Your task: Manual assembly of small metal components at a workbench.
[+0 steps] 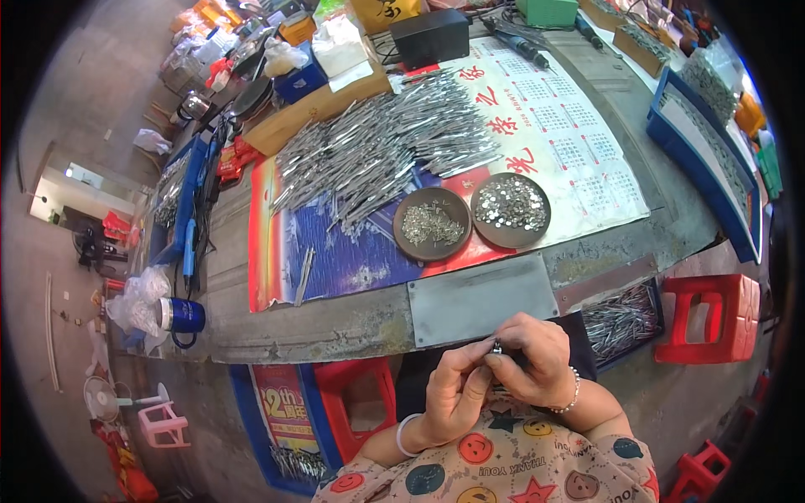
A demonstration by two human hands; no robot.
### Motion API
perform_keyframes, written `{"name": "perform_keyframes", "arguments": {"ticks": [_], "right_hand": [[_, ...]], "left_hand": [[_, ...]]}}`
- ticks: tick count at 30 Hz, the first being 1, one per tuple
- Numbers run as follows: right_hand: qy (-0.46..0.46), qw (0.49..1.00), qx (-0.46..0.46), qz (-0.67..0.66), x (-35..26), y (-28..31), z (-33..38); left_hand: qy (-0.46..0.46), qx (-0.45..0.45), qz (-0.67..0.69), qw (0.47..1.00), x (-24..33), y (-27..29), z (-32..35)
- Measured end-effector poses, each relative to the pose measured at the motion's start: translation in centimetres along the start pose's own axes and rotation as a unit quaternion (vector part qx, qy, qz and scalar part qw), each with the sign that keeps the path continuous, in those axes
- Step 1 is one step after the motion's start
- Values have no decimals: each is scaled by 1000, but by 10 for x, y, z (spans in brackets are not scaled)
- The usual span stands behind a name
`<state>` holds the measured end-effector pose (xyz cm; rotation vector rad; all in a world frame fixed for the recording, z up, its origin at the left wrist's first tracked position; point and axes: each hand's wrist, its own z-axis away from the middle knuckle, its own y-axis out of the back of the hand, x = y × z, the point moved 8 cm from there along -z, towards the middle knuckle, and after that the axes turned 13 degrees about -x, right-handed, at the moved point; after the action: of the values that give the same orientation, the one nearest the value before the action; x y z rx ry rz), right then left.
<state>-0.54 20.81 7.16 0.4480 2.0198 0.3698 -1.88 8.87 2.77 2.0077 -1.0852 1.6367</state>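
Head view landmark: a grey metal plate point(453, 314) at the near edge of the worktable point(222, 285).
Small dark piece: the piece point(497, 347) is just on the near side of the plate, between the fingertips of both hands; too small to tell its kind.
Left hand: this hand point(457, 390), near side of the plate, has thumb and forefinger drawn together, tips at the piece.
Right hand: this hand point(537, 356), by the plate's near right corner, has its fingers curled in, pinching the same piece.
Dishes: a left dish point(423, 253) of tiny metal bits and a right dish point(513, 241) of shiny discs, side by side just beyond the plate.
Metal rods: a broad heap point(386, 138), beyond the plate and to its left.
Printed sheet: the sheet point(579, 168) lies beyond the plate, under dishes and heap.
Blue mug: the mug point(183, 316) is well left of the plate.
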Motion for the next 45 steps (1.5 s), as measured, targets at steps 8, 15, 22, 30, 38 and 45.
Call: {"name": "perform_keyframes", "arguments": {"ticks": [8, 15, 22, 30, 38, 45], "right_hand": [[145, 987, 45, 49, -14, -17, 15], [74, 997, 14, -25, -11, -25, 14], [120, 966, 135, -187, -4, -14, 25], [145, 987, 58, -48, -5, -19, 27], [-140, 945, 93, -280, 37, -26, 34], [30, 994, 72, -81, 17, -21, 26]], "left_hand": [[-73, -51, -48, 995, 6, -9, 18], [-70, 52, 31, 996, -4, -5, 33], [-99, -1, 52, 994, -9, -14, 33], [-56, 16, 32, 998, -23, -11, 34], [-31, 15, -65, 997, -25, -13, 26], [-64, 24, 102, 992, -27, -10, 23]]}}
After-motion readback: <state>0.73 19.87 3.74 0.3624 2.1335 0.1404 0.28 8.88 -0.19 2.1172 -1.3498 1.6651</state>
